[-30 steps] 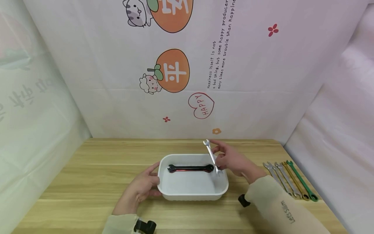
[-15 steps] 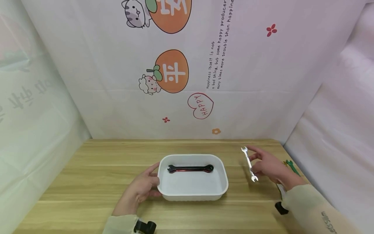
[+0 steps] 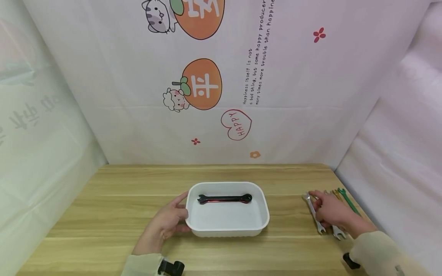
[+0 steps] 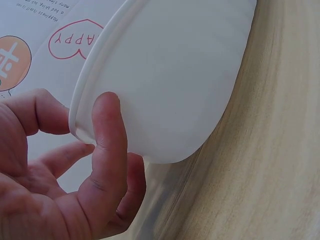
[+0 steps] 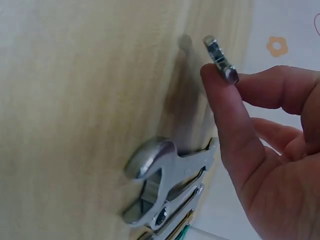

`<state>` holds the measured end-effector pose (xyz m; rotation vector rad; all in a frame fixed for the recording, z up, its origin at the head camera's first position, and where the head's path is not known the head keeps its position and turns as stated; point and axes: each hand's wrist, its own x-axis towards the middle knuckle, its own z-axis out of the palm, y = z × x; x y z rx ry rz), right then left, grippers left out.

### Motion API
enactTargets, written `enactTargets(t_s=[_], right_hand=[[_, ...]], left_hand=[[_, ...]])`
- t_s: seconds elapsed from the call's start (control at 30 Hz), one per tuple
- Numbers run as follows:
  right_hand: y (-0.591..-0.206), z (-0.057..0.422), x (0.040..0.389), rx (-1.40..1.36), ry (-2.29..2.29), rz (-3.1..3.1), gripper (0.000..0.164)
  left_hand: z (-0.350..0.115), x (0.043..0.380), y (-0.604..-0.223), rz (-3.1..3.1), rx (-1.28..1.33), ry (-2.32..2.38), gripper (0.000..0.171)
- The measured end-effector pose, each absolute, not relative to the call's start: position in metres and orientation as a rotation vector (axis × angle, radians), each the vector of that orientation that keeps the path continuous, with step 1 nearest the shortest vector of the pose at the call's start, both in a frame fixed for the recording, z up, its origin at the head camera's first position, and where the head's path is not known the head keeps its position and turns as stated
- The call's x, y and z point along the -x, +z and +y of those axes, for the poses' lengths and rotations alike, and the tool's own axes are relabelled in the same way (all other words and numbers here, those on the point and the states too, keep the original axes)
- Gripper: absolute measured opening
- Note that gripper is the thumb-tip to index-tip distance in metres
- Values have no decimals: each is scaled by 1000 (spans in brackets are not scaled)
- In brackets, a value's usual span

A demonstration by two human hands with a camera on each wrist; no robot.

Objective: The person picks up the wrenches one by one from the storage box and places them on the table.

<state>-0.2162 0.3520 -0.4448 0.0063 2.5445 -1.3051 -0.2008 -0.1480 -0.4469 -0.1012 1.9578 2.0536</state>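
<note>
A white plastic tub stands mid-table, and my left hand grips its left end; fingers bend at the rim and outer wall in the left wrist view. Inside the tub lies a black wrench with a red strip along its lower side. My right hand pinches a silver wrench between thumb and fingers, low over the table at the right. Seen end-on in the right wrist view, the held wrench is above the table, apart from the silver wrench lying beside it.
Beyond my right hand lie more wrenches in a row, among them a gold wrench and a green wrench, partly hidden by the hand. A printed white cloth hangs behind the wooden table.
My right hand has carried the silver wrench from over the tub's right side rightwards and down to the row of wrenches. The left hand and tub have stayed put.
</note>
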Motion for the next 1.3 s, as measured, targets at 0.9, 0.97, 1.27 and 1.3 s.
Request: enactTargets(t_s=[0.9, 0.97, 1.27, 1.3], right_hand=[[-433, 346, 213, -228, -1489, 2330, 57], [-435, 349, 213, -236, -1524, 2287, 57], [-437, 361, 217, -237, -1485, 2341, 58], [-437, 363, 217, -243, -1486, 2341, 58]], left_hand=[[-148, 202, -447, 1965, 122, 2057, 85], [-148, 202, -447, 1966, 123, 2056, 85], [-148, 202, -447, 1963, 132, 2054, 85], [-148, 202, -447, 1962, 130, 2055, 85]])
